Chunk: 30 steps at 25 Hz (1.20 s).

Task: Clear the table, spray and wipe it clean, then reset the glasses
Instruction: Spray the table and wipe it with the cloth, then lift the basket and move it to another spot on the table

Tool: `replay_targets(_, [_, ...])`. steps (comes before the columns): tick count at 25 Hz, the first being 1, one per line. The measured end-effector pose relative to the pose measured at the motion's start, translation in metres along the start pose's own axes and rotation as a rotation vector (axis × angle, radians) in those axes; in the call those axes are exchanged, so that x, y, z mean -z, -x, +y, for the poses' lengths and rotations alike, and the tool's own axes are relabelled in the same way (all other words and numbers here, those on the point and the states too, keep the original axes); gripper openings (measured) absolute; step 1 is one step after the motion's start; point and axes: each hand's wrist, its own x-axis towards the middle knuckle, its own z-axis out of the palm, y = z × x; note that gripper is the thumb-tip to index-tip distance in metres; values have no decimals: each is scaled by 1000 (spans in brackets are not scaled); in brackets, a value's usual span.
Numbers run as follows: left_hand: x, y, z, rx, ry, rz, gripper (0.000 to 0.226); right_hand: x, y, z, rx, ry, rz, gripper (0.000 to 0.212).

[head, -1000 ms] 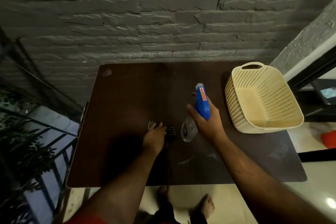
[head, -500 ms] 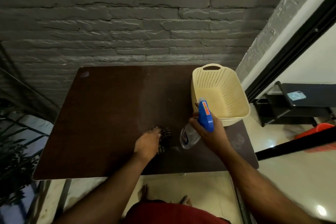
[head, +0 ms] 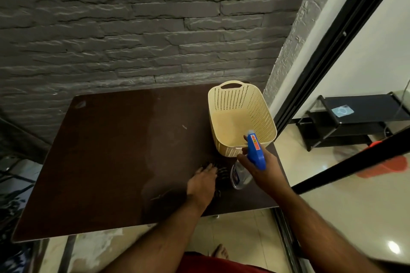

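Left hand [head: 203,180] slid cloth [head: 221,173] toward basket [head: 241,104].

We are looking at a grey stone-brick wall [head: 137,29]. To the right of that wall, a black door frame [head: 332,55] is running diagonally, and beyond the frame a low black shelf [head: 355,122] is standing on a glossy tiled floor [head: 332,206], beside something orange [head: 386,164].

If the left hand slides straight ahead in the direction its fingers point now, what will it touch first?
Probably the cream basket. The left hand presses a dark cloth on the table, fingers aimed up-right toward the basket's near wall; only bare tabletop seems between, though depth is unclear.
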Motion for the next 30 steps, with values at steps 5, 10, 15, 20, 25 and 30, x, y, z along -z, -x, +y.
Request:
replay_targets(5, [-12,-1,1,35,13,-108,44,-1,-3,4,-12,-1,-37,48])
replay_targets(10, [-12,-1,4,82,63,-151,48,7,-9,7,-26,53,-44,53])
replay_targets(15, [21,-25,-4,85,104,8,48,14,-14,3,-26,93,-51,61])
replay_targets(20, [68,-58,4,119,128,143,47,37,-19,-4,-7,56,-286,85])
replay_targets(25, [95,-85,18,164,200,189,51,85,-51,3,-21,299,-140,63])
replay_targets(30, [90,-108,24,347,314,0,80,89,-108,23,-116,438,172,56])
